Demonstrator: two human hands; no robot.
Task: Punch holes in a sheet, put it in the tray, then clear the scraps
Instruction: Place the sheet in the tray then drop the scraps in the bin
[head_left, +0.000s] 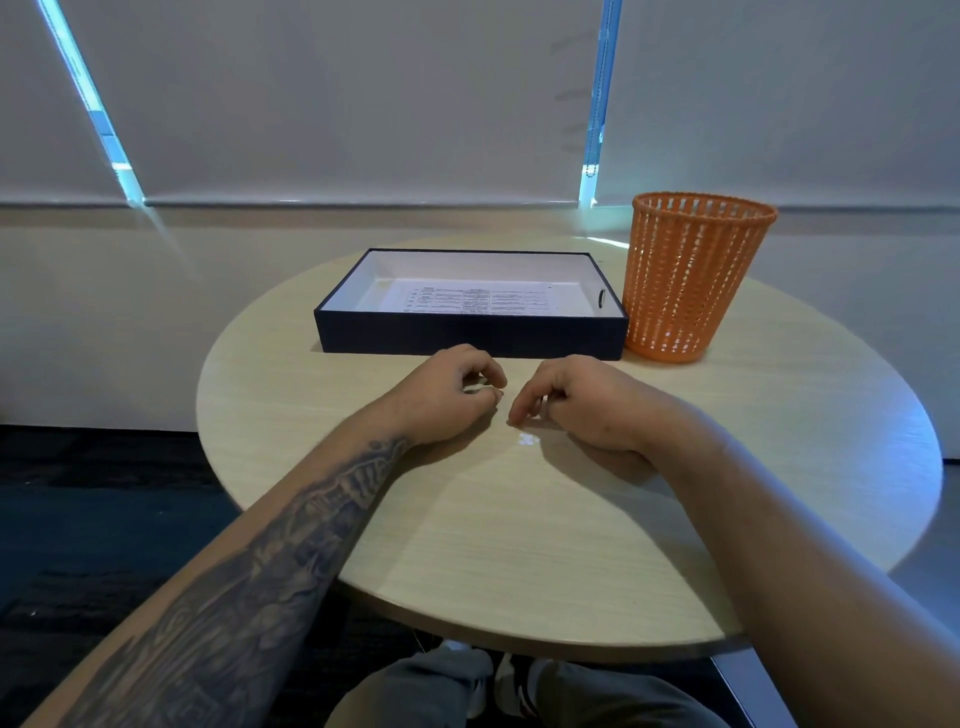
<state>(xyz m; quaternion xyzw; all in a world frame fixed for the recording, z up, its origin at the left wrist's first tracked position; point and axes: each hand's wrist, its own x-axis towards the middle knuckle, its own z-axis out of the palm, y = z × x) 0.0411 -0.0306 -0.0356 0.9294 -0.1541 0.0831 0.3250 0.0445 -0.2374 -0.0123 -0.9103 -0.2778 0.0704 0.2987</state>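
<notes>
While both hands rest on the bench (519, 545), the left hand (447, 395) pinches white scraps in curled fingers (488, 371); the right hand (576, 400) curls, its hold unclear. More scraps (527, 439) lie between them. The sheet (467, 297) lies in the tray (467, 335), beside the bin (691, 275).

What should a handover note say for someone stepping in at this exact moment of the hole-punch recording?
Left hand: curled on the table, fingertips pinched; something small and white seems to be in them, but I cannot tell for sure.
Right hand: curled, fingertips down at the table by a small cluster of white scraps.
Sheet: lying flat in the dark tray, at the far side of the table.
Orange basket: upright, just right of the tray.
No hole punch in view.
Done: sheet is in the tray.
Left: gather the remaining scraps, probably into the basket.
</notes>
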